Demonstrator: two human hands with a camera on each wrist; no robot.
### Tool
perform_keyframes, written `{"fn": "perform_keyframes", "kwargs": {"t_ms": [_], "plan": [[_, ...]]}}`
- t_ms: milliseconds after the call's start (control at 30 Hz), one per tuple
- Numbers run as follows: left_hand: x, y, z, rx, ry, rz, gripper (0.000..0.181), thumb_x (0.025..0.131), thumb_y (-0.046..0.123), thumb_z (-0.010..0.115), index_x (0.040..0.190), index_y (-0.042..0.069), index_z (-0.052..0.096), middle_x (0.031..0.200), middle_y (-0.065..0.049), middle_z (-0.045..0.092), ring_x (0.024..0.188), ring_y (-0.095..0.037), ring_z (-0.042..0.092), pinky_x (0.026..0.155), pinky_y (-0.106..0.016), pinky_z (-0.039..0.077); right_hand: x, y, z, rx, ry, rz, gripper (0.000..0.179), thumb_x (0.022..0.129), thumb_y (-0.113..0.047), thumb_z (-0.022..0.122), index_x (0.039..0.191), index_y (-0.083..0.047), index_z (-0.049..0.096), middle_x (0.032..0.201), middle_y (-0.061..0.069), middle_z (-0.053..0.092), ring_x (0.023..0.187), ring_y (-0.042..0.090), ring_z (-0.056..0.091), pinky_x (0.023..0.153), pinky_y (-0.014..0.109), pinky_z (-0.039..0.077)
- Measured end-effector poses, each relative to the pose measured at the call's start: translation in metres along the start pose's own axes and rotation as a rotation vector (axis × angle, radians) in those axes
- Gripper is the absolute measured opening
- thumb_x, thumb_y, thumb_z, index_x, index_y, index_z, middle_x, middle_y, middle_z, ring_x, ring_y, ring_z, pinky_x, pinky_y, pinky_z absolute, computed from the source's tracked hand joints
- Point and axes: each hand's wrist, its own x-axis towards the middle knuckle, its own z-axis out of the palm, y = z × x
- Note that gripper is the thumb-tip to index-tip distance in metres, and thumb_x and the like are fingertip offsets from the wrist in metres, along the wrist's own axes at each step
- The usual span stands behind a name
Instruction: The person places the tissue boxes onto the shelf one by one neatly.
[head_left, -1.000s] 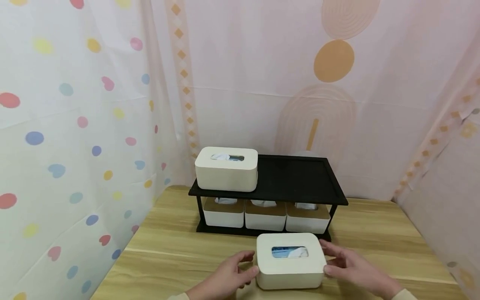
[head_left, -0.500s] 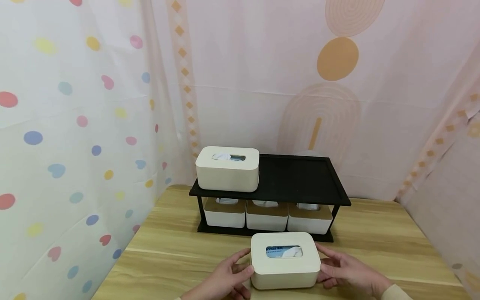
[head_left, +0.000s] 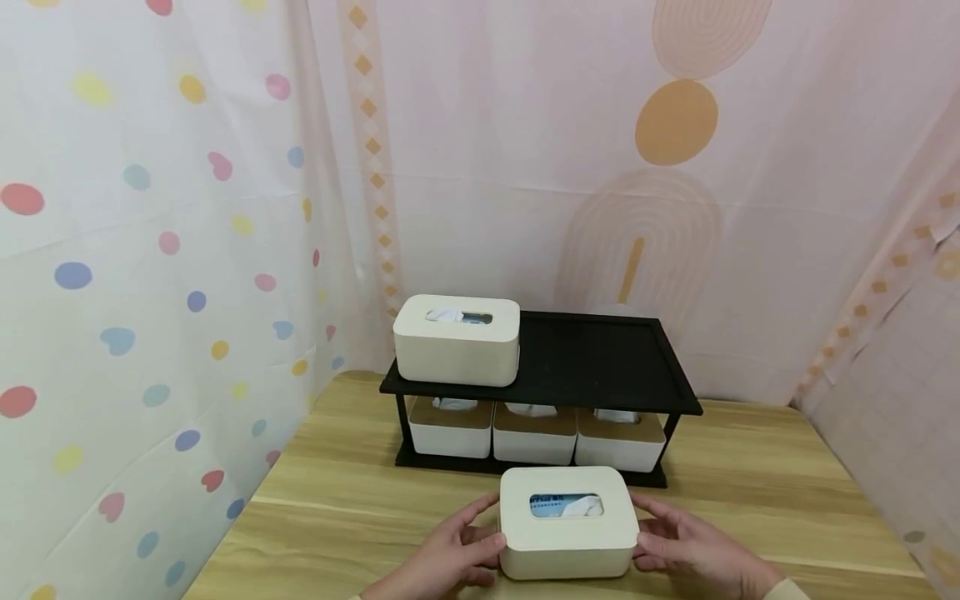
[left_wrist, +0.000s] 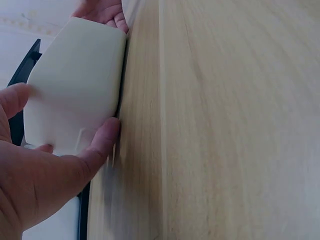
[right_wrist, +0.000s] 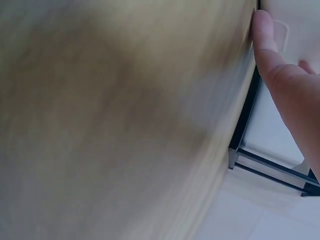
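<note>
A cream tissue box [head_left: 568, 521] with rounded corners sits at the front of the wooden table, long side facing me. Through the slot in its lid show a blue tissue pack and a bit of white tissue. My left hand [head_left: 453, 552] grips the box's left end, thumb at the near corner and fingers toward the far one. At the opposite end my right hand [head_left: 686, 546] holds it in the same way. In the left wrist view, the box [left_wrist: 80, 80] has its lower edge close along the tabletop; whether it touches cannot be told.
Behind the box stands a black two-tier rack [head_left: 600, 358]. A second cream tissue box [head_left: 456, 342] is on the left of its top shelf. Below are white tissue boxes with brown lids [head_left: 532, 437], side by side. Patterned curtains [head_left: 480, 167] hang behind and at the sides of the table [head_left: 315, 517].
Both hands have closed in on the ends of the front tissue box, which has shifted slightly left in view. The rack and its boxes have stayed in place.
</note>
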Motion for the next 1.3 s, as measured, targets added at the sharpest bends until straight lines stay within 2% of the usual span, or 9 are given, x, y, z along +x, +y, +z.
{"fn": "perform_keyframes", "kwargs": {"t_ms": [100,200,267,333,433,500,667,900,1300], "plan": [[0.000,-0.002,-0.003,0.017,-0.008,0.037,0.082,0.105,0.025,0.071,0.170,0.007,0.025,0.144,-0.027,0.064,0.117,-0.025,0.071,0.091,-0.043,0.063,0.001,0.001,0.004,0.026,0.010,-0.028,0.078,0.116,-0.017,0.047,0.166,0.009,-0.006,0.150,0.015,0.055,0.130,0.020,0.063,0.109,0.037,0.056],[0.001,-0.002,-0.006,0.043,-0.010,0.060,0.084,0.104,0.025,0.073,0.170,0.008,0.025,0.147,-0.031,0.060,0.123,-0.027,0.068,0.094,-0.046,0.063,0.002,0.001,0.007,0.032,0.028,-0.044,0.078,0.115,-0.015,0.048,0.167,0.007,-0.006,0.154,0.023,0.049,0.132,0.021,0.061,0.110,0.038,0.056],[0.001,-0.002,-0.009,0.050,-0.011,0.063,0.084,0.104,0.026,0.073,0.170,0.008,0.025,0.149,-0.032,0.059,0.126,-0.029,0.066,0.096,-0.048,0.062,0.003,0.001,0.009,0.019,0.044,-0.044,0.079,0.115,-0.016,0.048,0.168,0.003,-0.007,0.158,0.034,0.040,0.135,0.023,0.059,0.110,0.040,0.056],[0.001,-0.002,-0.010,0.044,-0.009,0.055,0.083,0.104,0.026,0.073,0.170,0.009,0.025,0.149,-0.031,0.059,0.127,-0.029,0.066,0.096,-0.048,0.062,0.004,0.001,0.011,-0.003,0.059,-0.039,0.081,0.115,-0.019,0.048,0.170,-0.001,-0.008,0.163,0.043,0.026,0.137,0.026,0.057,0.109,0.044,0.057],[0.001,-0.003,-0.011,0.038,-0.005,0.050,0.081,0.105,0.027,0.071,0.170,0.009,0.027,0.149,-0.031,0.059,0.126,-0.028,0.067,0.095,-0.046,0.062,0.004,-0.001,0.013,-0.042,0.068,-0.039,0.081,0.115,-0.022,0.047,0.172,-0.010,-0.009,0.168,0.046,0.003,0.142,0.030,0.052,0.107,0.047,0.057],[0.001,-0.004,-0.011,0.032,-0.003,0.056,0.080,0.106,0.026,0.070,0.170,0.008,0.027,0.149,-0.031,0.059,0.122,-0.028,0.068,0.094,-0.045,0.063,0.004,-0.002,0.013,-0.059,0.077,-0.038,0.080,0.116,-0.025,0.047,0.172,-0.016,-0.009,0.169,0.045,-0.003,0.142,0.031,0.052,0.106,0.048,0.058],[-0.001,-0.002,-0.010,0.031,0.005,0.078,0.079,0.106,0.026,0.070,0.170,0.008,0.028,0.147,-0.031,0.059,0.114,-0.026,0.071,0.092,-0.044,0.063,0.004,-0.006,0.013,-0.080,0.086,-0.041,0.080,0.116,-0.027,0.046,0.172,-0.018,-0.010,0.169,0.046,-0.004,0.136,0.030,0.057,0.103,0.046,0.059],[-0.005,0.006,-0.009,0.041,0.018,0.089,0.079,0.106,0.028,0.070,0.170,0.009,0.028,0.148,-0.032,0.057,0.115,-0.026,0.070,0.095,-0.046,0.063,0.003,-0.012,0.015,-0.053,0.082,-0.055,0.080,0.116,-0.023,0.046,0.172,-0.015,-0.011,0.168,0.046,-0.004,0.130,0.030,0.062,0.102,0.047,0.060],[-0.010,0.015,-0.008,0.050,0.011,0.109,0.078,0.106,0.028,0.069,0.170,0.009,0.028,0.148,-0.033,0.056,0.108,-0.025,0.071,0.092,-0.044,0.064,-0.002,-0.021,0.019,-0.082,0.104,-0.069,0.081,0.116,-0.024,0.049,0.172,-0.015,-0.008,0.168,0.046,-0.001,0.130,0.030,0.062,0.102,0.045,0.060]]}}
